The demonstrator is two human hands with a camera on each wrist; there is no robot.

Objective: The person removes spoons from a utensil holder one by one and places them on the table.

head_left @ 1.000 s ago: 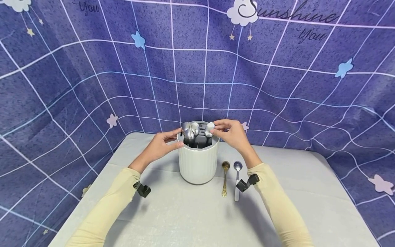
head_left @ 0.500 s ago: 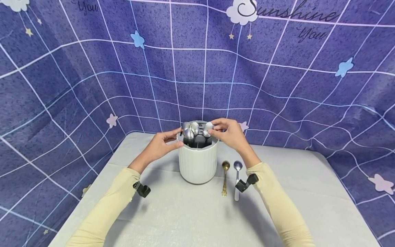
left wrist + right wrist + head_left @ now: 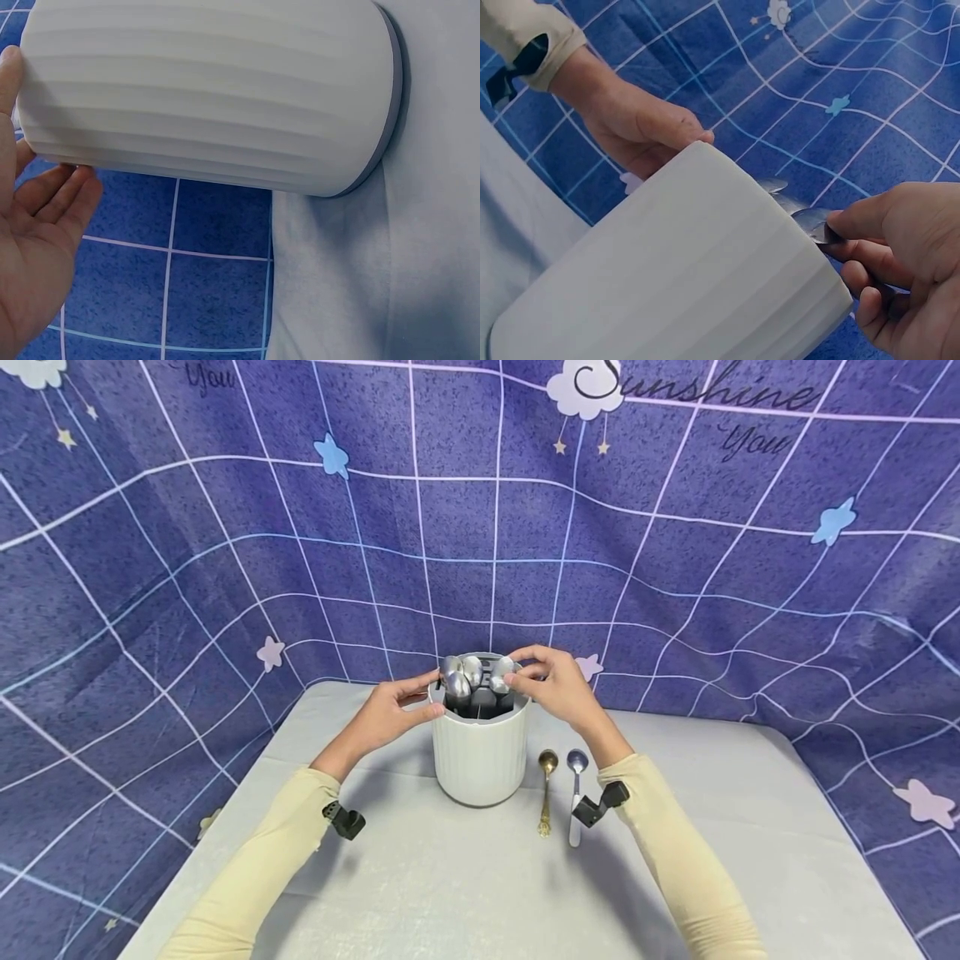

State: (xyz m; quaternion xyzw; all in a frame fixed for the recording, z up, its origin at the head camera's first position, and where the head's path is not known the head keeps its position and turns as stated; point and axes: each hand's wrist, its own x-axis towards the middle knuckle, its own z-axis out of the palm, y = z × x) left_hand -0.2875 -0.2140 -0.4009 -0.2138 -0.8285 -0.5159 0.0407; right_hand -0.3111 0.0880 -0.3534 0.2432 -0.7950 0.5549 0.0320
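A ribbed white utensil holder (image 3: 480, 762) with a dark divided insert stands upright on the table. Several silver spoons (image 3: 457, 683) poke up bowl-first at its left side. My left hand (image 3: 384, 717) touches the holder's left rim with thumb and fingertips, the palm held away from the wall (image 3: 210, 97). At the right rim, my right hand (image 3: 561, 689) pinches a silver spoon (image 3: 500, 673) by its bowl between thumb and fingers. That spoon's handle is hidden inside the holder. In the right wrist view the thumb lies on the spoon's bowl (image 3: 811, 223).
To the right of the holder lie a gold spoon (image 3: 547, 793) with an ornate handle and a spoon with a white handle (image 3: 576, 793). A grey-white cloth covers the table (image 3: 450, 877). A blue patterned curtain (image 3: 495, 527) hangs close behind the holder.
The spoon in my right hand has shifted slightly left and sits a little lower. My left hand stays at the rim; the other spoons keep their places.
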